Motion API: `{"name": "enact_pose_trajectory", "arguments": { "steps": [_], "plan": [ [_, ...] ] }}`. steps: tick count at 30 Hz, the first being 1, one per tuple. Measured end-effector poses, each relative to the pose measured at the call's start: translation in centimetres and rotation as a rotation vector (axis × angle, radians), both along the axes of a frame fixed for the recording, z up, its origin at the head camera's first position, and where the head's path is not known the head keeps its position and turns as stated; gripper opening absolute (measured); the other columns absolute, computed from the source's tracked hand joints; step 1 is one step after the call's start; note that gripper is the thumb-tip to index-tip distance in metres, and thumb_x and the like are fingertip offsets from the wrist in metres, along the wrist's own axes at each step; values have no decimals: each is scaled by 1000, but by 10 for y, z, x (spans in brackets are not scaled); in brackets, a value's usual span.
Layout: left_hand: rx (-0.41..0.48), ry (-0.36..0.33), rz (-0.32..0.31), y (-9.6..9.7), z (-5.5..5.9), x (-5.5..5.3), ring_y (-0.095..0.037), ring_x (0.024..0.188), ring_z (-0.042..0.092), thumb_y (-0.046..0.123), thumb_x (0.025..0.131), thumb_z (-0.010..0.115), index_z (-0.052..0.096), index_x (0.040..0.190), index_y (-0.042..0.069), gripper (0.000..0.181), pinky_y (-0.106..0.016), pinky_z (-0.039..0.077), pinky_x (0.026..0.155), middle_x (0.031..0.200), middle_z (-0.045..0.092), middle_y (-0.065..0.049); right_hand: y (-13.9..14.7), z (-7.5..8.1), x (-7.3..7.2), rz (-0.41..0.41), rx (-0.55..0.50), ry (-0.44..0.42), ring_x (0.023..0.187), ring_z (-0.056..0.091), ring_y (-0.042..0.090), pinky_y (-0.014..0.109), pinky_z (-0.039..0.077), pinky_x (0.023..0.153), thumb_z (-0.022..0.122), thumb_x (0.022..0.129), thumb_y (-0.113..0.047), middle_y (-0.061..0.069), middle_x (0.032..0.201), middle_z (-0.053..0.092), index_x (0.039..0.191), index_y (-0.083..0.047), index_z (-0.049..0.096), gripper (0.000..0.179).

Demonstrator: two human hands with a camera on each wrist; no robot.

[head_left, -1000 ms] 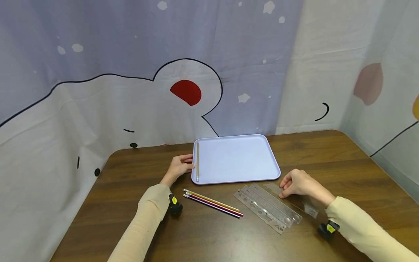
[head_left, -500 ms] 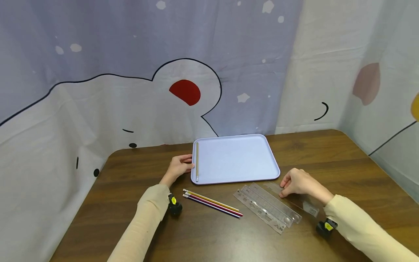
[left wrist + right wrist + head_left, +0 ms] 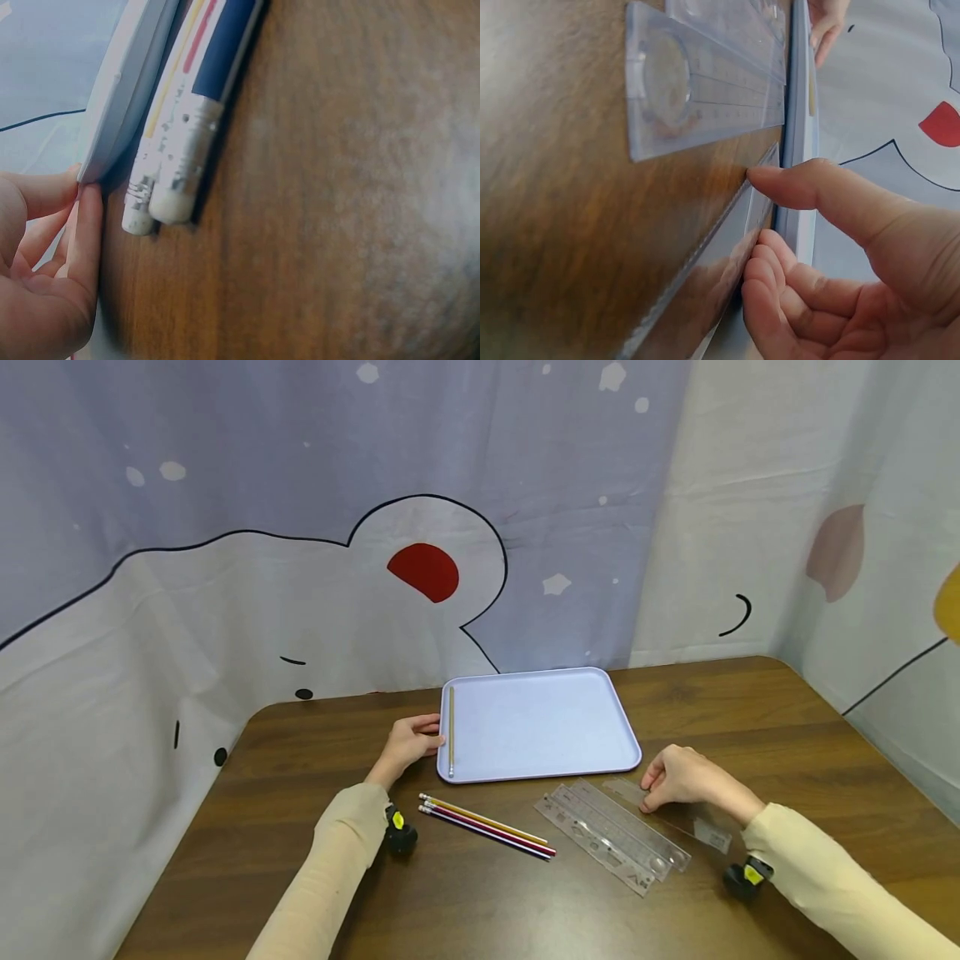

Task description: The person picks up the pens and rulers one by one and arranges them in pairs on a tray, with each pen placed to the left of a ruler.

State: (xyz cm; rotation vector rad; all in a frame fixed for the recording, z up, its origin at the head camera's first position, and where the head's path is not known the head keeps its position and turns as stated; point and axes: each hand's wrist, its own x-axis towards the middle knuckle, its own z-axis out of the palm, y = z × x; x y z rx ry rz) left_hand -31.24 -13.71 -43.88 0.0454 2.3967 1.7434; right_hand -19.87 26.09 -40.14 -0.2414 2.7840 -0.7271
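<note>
My left hand pinches the left rim of a pale lavender tray, thumb on top and fingers against its side in the left wrist view. A yellowish pencil lies along the tray's left edge. At the right, my right hand grips a clear ruler across its width, thumb on one edge and fingers on the other; the right wrist view shows this ruler close to the table. Beside it, more clear rulers lie overlapping at a slant.
Several pencils, yellow, red and dark blue among them, lie side by side in front of the tray, eraser ends to the left. All rests on a brown wooden table. A patterned curtain hangs behind.
</note>
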Motion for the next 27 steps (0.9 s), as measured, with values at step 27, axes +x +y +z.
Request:
{"name": "enact_pose_trajectory", "arguments": {
  "steps": [27],
  "plan": [
    [7,25,-7,-1,-3,0,-12,86,60,-2,80,62,48,128,0,49,-31,56,77,122,55,-24,24,-3,-3,269,-146,38,64,60,2,17,51,58,69,74,-17,-4,72,67,81,-10,68,10]
  ]
}}
